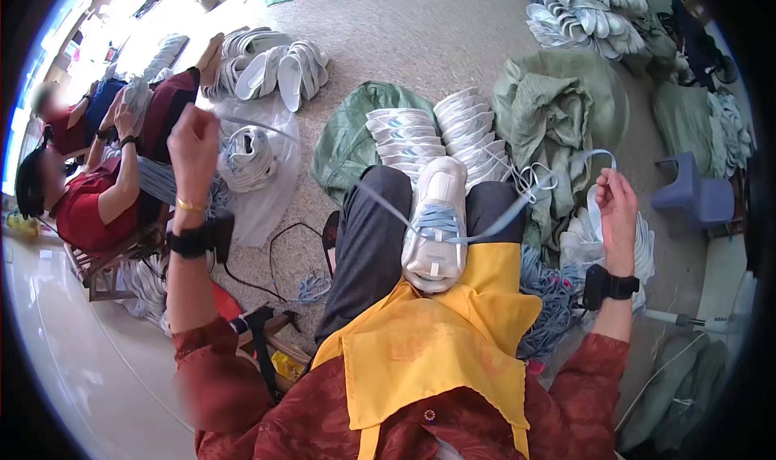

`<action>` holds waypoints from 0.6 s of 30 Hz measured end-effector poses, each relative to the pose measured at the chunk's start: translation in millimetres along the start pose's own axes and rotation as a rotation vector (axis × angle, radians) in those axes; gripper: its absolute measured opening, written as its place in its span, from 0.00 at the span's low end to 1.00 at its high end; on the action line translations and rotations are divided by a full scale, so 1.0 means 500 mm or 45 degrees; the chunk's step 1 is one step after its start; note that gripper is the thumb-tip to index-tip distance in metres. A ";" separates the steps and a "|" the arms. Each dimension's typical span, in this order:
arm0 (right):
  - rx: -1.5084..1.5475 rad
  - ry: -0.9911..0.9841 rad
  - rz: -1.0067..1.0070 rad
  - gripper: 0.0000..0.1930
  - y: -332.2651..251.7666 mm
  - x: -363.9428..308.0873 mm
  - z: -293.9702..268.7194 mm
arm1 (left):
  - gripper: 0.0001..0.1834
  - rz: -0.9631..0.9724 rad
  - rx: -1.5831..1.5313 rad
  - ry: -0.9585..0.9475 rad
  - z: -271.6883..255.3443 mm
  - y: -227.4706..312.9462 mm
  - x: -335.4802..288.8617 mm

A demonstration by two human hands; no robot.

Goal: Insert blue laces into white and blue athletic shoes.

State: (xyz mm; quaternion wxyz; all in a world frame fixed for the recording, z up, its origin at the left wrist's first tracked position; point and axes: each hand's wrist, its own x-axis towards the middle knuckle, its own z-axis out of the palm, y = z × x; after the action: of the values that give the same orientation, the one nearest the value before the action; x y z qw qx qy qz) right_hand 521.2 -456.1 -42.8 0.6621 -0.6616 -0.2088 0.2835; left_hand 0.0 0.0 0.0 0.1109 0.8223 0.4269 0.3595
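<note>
A white sneaker (436, 258) rests between my knees, on the edge of my yellow apron (428, 363). Its pale blue shoelace (439, 219) is threaded through part of the eyelets. One lace end stretches up and left to my left hand (194, 149), raised far out at the side with its fingers closed on it. The other end curves right to my right hand (617, 209), where thumb and fingers pinch it. Both hands are well apart from the shoe, one on each side.
White shoe uppers (404, 141) are stacked on a green sack (347, 128) beyond my knees. Bundled blue laces (546, 298) hang by my right thigh. A blue-grey plastic stool (693, 192) stands at right. Two people, one in a red shirt (93, 189), sit at left.
</note>
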 end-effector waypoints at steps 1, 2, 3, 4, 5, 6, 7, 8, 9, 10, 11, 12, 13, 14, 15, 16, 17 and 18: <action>-0.031 0.006 0.003 0.10 -0.005 -0.030 0.020 | 0.03 -0.011 0.119 -0.102 0.014 -0.002 -0.034; -0.037 0.017 0.017 0.11 -0.003 -0.064 0.046 | 0.02 -0.155 0.020 -0.450 0.036 0.004 -0.086; -0.087 -0.124 0.186 0.11 0.019 -0.092 0.067 | 0.01 -0.073 -0.046 -0.703 0.059 0.030 -0.146; -0.114 -0.255 0.342 0.10 0.033 -0.123 0.098 | 0.01 -0.017 -0.160 -0.886 0.077 0.056 -0.197; -0.222 -0.317 0.411 0.10 0.048 -0.149 0.130 | 0.02 -0.136 -0.243 -1.118 0.097 0.086 -0.239; -0.250 -0.458 0.456 0.10 0.054 -0.168 0.154 | 0.03 -0.188 -0.419 -1.216 0.115 0.118 -0.274; -0.219 -0.539 0.489 0.10 0.064 -0.186 0.181 | 0.04 -0.233 -0.567 -1.334 0.124 0.150 -0.301; -0.196 -0.586 0.517 0.10 0.073 -0.197 0.208 | 0.04 -0.317 -0.687 -1.374 0.133 0.182 -0.321; -0.228 -0.626 0.535 0.10 0.082 -0.200 0.235 | 0.05 -0.358 -0.813 -1.411 0.142 0.211 -0.331; -0.263 -0.669 0.480 0.09 0.089 -0.200 0.259 | 0.05 -0.311 -0.833 -1.400 0.147 0.234 -0.336; -0.319 -0.672 0.496 0.09 0.095 -0.197 0.279 | 0.05 -0.314 -0.864 -1.385 0.153 0.253 -0.338; -0.357 -0.667 0.374 0.09 0.099 -0.192 0.297 | 0.06 -0.313 -0.857 -1.345 0.162 0.270 -0.337; -0.409 -0.643 0.295 0.09 0.104 -0.187 0.313 | 0.07 -0.305 -0.883 -1.310 0.170 0.283 -0.339; -0.411 -0.633 0.200 0.08 0.108 -0.179 0.324 | 0.07 -0.288 -0.864 -1.254 0.178 0.292 -0.340; -0.419 -0.614 0.218 0.08 0.114 -0.169 0.332 | 0.07 -0.277 -0.851 -1.209 0.187 0.298 -0.341; -0.375 -0.607 0.220 0.08 0.120 -0.159 0.340 | 0.07 -0.275 -0.840 -1.178 0.194 0.302 -0.342; -0.289 -0.610 0.213 0.08 0.126 -0.150 0.344 | 0.07 -0.288 -0.865 -1.142 0.201 0.306 -0.344; -0.260 -0.599 0.244 0.08 0.131 -0.145 0.346 | 0.07 -0.309 -0.892 -1.121 0.209 0.310 -0.344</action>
State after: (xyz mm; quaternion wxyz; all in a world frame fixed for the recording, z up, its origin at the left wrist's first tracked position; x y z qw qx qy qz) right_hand 347.3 -374.5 -94.2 0.4954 -0.6577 -0.3206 0.4682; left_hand 103.2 -216.3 -84.4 0.5843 0.7539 0.2871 0.0879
